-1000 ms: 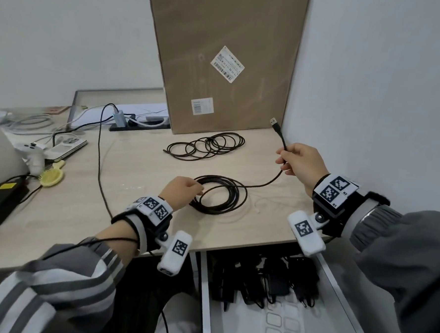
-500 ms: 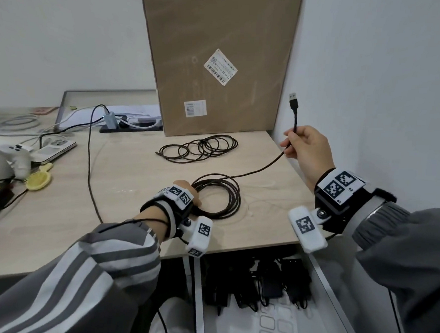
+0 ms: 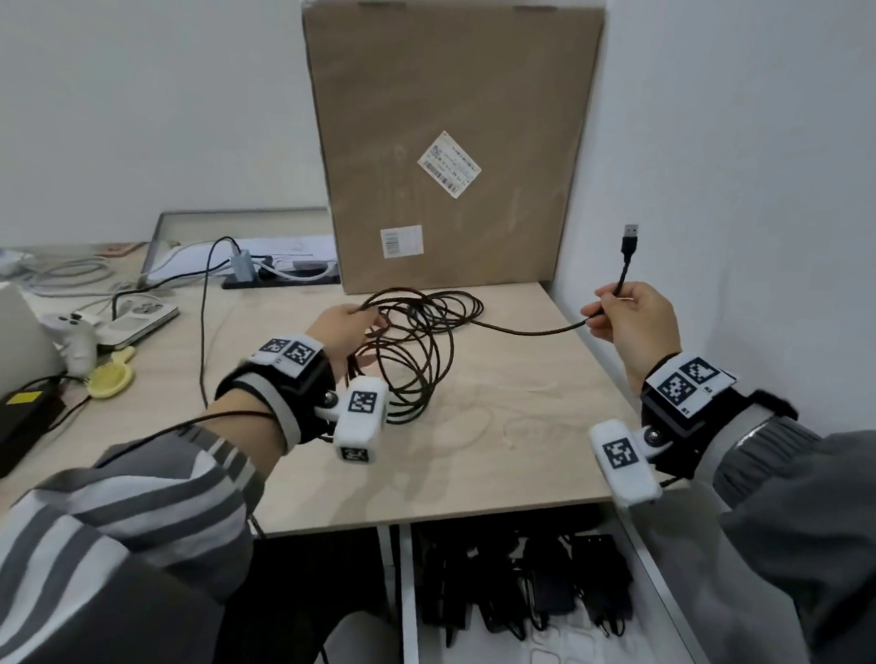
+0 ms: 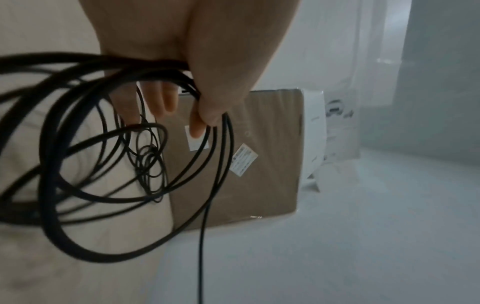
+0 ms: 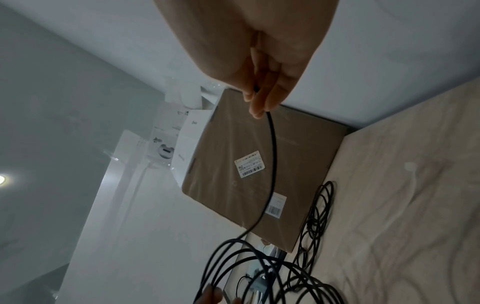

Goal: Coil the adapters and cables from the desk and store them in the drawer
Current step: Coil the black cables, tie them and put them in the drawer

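Two grips clenched on one black cable (image 3: 528, 330), left hand (image 3: 341, 328) grasping its coils, right hand (image 3: 631, 320) pinching near the plug.

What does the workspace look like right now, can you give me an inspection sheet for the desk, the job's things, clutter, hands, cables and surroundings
Surface: light wooden desk, bare patch near the front edge.
Job's things: black cable coil lifted in loose loops; its USB plug points up; black adapters lie in the open drawer.
Clutter: white game controller, yellow item, black box at the left.
Grippers: left hand grips the coil's loops; right hand pinches the free end below the plug.
Cables: second thinner coil lies by the cardboard box; black lead crosses the desk; grey cables far left.
Surroundings: cardboard box against white walls.
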Demonstrator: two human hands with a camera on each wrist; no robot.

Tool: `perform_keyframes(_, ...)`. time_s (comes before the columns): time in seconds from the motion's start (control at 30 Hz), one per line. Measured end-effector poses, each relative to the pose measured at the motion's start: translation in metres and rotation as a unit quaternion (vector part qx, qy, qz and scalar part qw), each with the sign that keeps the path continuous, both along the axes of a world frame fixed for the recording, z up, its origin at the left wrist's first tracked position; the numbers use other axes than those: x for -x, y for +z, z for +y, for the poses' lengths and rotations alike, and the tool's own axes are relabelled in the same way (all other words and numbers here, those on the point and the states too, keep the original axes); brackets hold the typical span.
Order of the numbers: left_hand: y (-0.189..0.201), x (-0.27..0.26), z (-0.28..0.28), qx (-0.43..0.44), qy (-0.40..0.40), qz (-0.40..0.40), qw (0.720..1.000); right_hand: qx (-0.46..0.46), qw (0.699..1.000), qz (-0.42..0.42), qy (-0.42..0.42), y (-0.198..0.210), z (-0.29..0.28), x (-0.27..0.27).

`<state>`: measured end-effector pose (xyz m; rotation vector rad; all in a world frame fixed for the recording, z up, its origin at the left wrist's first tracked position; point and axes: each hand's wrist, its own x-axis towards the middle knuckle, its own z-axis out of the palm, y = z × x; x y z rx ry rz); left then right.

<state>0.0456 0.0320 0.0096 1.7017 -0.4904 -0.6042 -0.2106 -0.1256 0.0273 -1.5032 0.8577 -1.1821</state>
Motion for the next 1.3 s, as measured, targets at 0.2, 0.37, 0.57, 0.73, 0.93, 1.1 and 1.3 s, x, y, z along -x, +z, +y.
perform_keyframes(0.2, -0.031, -0.012, 0.006, -0.141, -0.042, -0.028, 0.989, -0.059, 0.998, 0.029, 0.016, -0.022, -0.002, -0.007)
perform_keyframes(0.37, -0.057, -0.026, 0.01, -0.372, -0.029, -0.182, 0.91, -0.057, 0.995, 0.064, 0.042, -0.034, 0.002, -0.02)
perform_keyframes(0.57, -0.075, -0.039, 0.007, -0.496, -0.028, -0.228, 0.838, -0.036, 0.991, 0.101, 0.076, -0.039, 0.002, -0.041)
perform_keyframes(0.73, -0.07, -0.036, -0.003, -0.493, -0.137, -0.334, 0.791, -0.021, 0.99, 0.109, 0.091, -0.038, 0.002, -0.051)
perform_keyframes(0.93, -0.076, -0.039, -0.005, -0.471, -0.155, -0.313, 0.81, -0.021, 0.988, 0.132, 0.083, -0.04, 0.0, -0.047)
perform_keyframes(1.1, -0.063, -0.026, -0.004, -0.09, -0.038, -0.013, 0.995, -0.086, 0.984, 0.152, 0.027, -0.047, -0.013, -0.036)
perform_keyframes(1.3, -0.001, 0.001, 0.018, 0.071, -0.123, -0.016, 0.99, -0.101, 0.967, 0.234, -0.003, -0.052, -0.021, -0.03)
